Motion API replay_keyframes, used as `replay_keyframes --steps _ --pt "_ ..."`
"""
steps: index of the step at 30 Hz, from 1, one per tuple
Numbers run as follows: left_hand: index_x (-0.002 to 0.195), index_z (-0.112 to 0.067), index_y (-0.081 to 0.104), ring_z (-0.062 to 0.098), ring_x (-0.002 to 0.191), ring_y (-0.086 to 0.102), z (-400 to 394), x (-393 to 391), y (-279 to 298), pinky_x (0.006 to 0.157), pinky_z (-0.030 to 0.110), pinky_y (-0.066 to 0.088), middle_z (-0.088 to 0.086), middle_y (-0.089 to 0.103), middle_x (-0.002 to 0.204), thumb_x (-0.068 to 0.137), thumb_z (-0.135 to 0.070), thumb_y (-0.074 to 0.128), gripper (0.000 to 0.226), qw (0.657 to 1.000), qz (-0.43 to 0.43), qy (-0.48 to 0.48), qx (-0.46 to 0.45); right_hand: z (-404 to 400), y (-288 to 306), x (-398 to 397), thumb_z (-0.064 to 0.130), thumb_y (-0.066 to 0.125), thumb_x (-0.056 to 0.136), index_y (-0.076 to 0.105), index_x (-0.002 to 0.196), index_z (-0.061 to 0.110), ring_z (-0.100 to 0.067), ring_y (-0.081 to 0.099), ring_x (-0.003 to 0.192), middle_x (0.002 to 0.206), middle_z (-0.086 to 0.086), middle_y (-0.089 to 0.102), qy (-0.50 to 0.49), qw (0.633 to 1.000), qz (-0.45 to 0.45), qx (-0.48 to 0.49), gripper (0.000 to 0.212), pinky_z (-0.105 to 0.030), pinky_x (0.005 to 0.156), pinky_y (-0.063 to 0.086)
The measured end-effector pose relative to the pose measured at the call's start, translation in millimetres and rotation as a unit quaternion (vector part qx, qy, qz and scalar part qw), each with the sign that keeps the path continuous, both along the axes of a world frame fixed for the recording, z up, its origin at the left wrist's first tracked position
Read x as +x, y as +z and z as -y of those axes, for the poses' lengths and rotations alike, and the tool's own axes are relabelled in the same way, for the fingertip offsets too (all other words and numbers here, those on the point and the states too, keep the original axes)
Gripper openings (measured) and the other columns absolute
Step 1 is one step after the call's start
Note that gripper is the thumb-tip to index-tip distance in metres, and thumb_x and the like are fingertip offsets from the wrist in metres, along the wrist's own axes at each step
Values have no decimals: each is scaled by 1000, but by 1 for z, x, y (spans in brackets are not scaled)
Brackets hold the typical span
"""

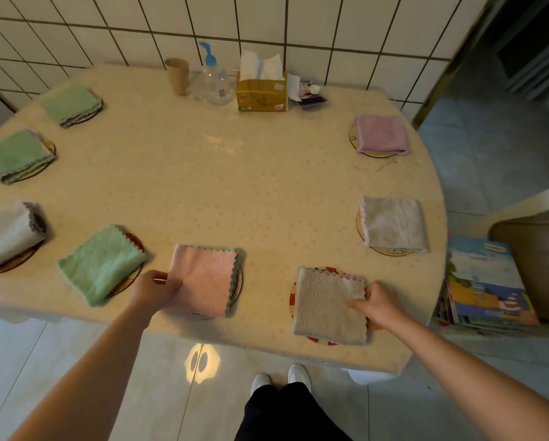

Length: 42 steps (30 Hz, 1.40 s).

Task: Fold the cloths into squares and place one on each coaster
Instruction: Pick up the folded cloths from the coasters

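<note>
Several folded cloths lie on round coasters around the table [222, 186]. My left hand [153, 289] grips the left edge of a folded pink cloth [204, 278] lying over a coaster [238, 283] near the front edge. My right hand [378, 302] pinches the right edge of a folded beige cloth [328, 308] on a red-rimmed coaster [292, 300]. A green cloth [101, 264], a grey cloth [7, 235], two more green cloths [15, 155] [69, 103], a pink-purple cloth [381, 133] and a grey cloth [394, 222] each rest on a coaster.
At the back of the table stand a brown cup [177, 74], a clear pump bottle [214, 78], a tissue box [262, 89] and small items [309, 93]. A stack of books [486, 284] sits at the right beside a chair [540, 259]. A tiled wall is behind.
</note>
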<state>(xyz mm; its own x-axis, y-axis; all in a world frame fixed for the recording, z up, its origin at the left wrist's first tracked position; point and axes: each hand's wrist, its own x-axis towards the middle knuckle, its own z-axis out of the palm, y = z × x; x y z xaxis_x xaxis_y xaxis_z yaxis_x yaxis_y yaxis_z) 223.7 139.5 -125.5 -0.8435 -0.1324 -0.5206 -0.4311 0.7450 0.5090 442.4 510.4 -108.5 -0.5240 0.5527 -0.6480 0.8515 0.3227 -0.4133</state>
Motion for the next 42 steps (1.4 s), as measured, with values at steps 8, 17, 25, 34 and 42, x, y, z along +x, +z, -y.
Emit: replay_keyframes --steps 8,17,25,34,42 --pt "107 -7 64 33 93 58 22 -9 16 74 33 44 16 66 101 80 -5 63 27 996 -73 10 -54 16 33 -58 17 56 90 49 112 16 -16 56 90 110 2 55 179 964 -80 177 24 -29 71 48" --pt "100 -12 63 30 85 61 126 -62 31 81 41 49 5 64 92 83 -12 61 18 979 -181 92 10 178 42 -185 12 55 85 57 97 18 -14 59 80 89 4 61 248 946 -209 29 14 -21 70 44" --pt "105 -8 61 34 90 59 281 -149 24 73 38 47 16 64 98 83 -18 61 24 971 -94 215 41 332 22 -281 17 59 85 61 103 11 -22 62 96 103 -4 68 221 963 -156 16 19 -27 81 47" --pt "97 0 64 40 91 58 334 -214 15 78 41 49 20 61 90 82 -18 62 23 963 5 255 87 382 -6 -327 33 65 79 56 108 11 -31 59 102 112 -13 62 219 969 -56 103 38 -38 85 48" --pt "99 3 51 27 70 52 332 -241 15 71 38 48 15 52 79 79 -33 73 46 942 54 304 134 382 -2 -340 51 66 73 52 107 13 -27 60 97 107 -7 62 197 978 30 53 53 -36 81 50"
